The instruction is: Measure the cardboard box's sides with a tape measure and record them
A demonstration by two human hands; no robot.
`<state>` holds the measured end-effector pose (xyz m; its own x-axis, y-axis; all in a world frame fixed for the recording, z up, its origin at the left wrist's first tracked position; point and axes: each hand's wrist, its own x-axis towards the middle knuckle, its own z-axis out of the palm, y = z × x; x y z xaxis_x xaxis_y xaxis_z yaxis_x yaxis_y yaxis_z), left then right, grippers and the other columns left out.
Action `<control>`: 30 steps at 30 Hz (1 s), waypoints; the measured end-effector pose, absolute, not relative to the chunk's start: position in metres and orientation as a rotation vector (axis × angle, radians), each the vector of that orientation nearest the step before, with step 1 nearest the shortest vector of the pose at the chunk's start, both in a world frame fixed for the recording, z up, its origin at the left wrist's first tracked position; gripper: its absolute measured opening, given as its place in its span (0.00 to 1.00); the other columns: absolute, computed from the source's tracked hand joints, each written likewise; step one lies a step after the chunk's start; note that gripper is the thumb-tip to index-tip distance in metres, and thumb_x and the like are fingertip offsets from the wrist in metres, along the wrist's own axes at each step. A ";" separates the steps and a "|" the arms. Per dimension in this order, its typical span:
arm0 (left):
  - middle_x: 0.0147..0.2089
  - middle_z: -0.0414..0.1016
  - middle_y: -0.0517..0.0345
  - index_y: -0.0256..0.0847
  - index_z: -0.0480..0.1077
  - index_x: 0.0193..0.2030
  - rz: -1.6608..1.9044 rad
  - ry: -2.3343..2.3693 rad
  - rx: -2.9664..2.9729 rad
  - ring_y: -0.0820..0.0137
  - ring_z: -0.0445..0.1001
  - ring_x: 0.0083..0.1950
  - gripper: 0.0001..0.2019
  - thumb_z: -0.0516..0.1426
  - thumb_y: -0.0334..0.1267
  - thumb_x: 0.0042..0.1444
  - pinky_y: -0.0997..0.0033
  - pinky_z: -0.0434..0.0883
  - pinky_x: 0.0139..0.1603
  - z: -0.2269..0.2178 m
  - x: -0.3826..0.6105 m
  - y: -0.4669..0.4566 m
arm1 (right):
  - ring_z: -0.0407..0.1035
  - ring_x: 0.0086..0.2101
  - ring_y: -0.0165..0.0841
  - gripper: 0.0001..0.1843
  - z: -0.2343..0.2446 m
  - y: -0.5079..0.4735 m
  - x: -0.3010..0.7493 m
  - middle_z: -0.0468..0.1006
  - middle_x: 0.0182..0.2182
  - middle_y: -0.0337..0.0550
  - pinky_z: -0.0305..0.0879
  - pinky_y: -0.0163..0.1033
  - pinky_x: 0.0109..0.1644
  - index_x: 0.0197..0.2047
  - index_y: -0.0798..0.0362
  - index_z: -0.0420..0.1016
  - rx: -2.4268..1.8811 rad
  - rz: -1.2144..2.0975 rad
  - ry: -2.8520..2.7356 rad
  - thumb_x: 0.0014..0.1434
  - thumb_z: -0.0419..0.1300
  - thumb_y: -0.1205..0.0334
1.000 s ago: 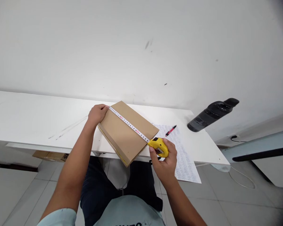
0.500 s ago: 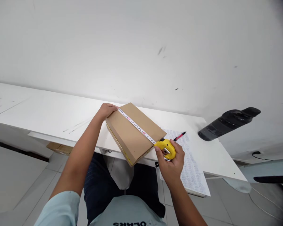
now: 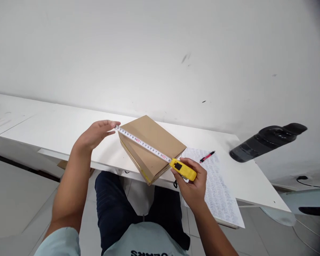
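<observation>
A flat brown cardboard box (image 3: 157,140) lies on the white table (image 3: 69,129), its near corner jutting past the front edge. My right hand (image 3: 193,181) is closed round a yellow tape measure case (image 3: 183,169) just right of the box. The white tape blade (image 3: 142,144) runs from the case up and left, lifted above the box's near-left side. My left hand (image 3: 96,133) pinches the blade's end, held left of the box and off it, fingers partly stretched out.
A sheet of paper covered in handwriting (image 3: 216,185) lies right of the box with a red and black pen (image 3: 207,156) on it. A dark bottle (image 3: 266,140) stands at the far right. A white wall rises behind the table. My legs and tiled floor lie below.
My left hand has lifted off the box's far corner and moved left and nearer, taking the tape end with it. The blade now hangs above the box's near-left side instead of lying across the top.
</observation>
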<state>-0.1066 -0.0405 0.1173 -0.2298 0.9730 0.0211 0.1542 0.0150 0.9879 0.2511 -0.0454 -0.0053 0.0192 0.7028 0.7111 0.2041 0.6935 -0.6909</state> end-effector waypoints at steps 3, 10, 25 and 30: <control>0.54 0.78 0.45 0.42 0.75 0.33 1.341 1.541 1.187 0.53 0.73 0.57 0.20 0.69 0.57 0.47 0.53 0.70 0.59 0.095 -0.091 -0.113 | 0.79 0.47 0.40 0.27 0.002 -0.053 0.254 0.80 0.48 0.46 0.80 0.49 0.48 0.55 0.44 0.70 -0.556 0.520 -1.751 0.55 0.70 0.70; 0.39 0.71 0.54 0.41 0.72 0.35 1.149 1.073 0.967 0.67 0.69 0.42 0.18 0.65 0.54 0.56 0.68 0.67 0.44 0.016 -0.018 -0.205 | 0.77 0.53 0.39 0.26 0.014 -0.083 0.228 0.81 0.48 0.51 0.79 0.48 0.53 0.59 0.48 0.66 -0.045 0.596 -2.225 0.60 0.60 0.76; 0.65 0.69 0.41 0.45 0.68 0.63 1.485 1.813 1.116 0.50 0.66 0.68 0.30 0.55 0.62 0.61 0.44 0.61 0.69 -0.079 0.033 -0.169 | 0.79 0.51 0.45 0.26 0.010 -0.013 0.242 0.85 0.45 0.45 0.61 0.68 0.65 0.49 0.46 0.68 -0.627 0.442 -1.718 0.51 0.75 0.60; 0.79 0.45 0.38 0.44 0.54 0.75 1.333 2.031 1.784 0.46 0.39 0.80 0.34 0.47 0.58 0.68 0.35 0.45 0.75 -0.079 0.044 -0.136 | 0.79 0.39 0.39 0.24 0.015 0.021 0.238 0.84 0.39 0.45 0.73 0.49 0.47 0.43 0.52 0.71 -1.009 0.863 -1.412 0.49 0.73 0.49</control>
<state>0.0442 -0.1360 -0.0795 -0.2941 0.8507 0.4358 0.7381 -0.0876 0.6690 0.2378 0.0207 0.0149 0.0091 0.9308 0.3654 0.0999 0.3627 -0.9265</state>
